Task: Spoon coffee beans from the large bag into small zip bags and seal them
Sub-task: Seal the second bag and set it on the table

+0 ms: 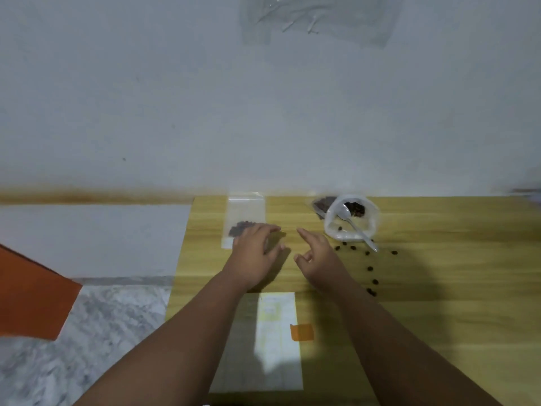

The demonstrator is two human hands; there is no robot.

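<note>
A small clear zip bag with dark coffee beans in its lower part lies flat on the wooden table near the wall. My left hand hovers at the bag's lower right corner, fingers spread and holding nothing. My right hand is just to its right, fingers loosely bent and empty. The large white bag of beans stands open at the back right, with a white plastic spoon leaning out of it. Another small bag of beans lies behind it.
Several loose coffee beans are scattered on the table right of my right hand. A sheet of white paper with an orange tape tab lies near the front edge. An orange sheet lies on the floor at left. The wall is close behind.
</note>
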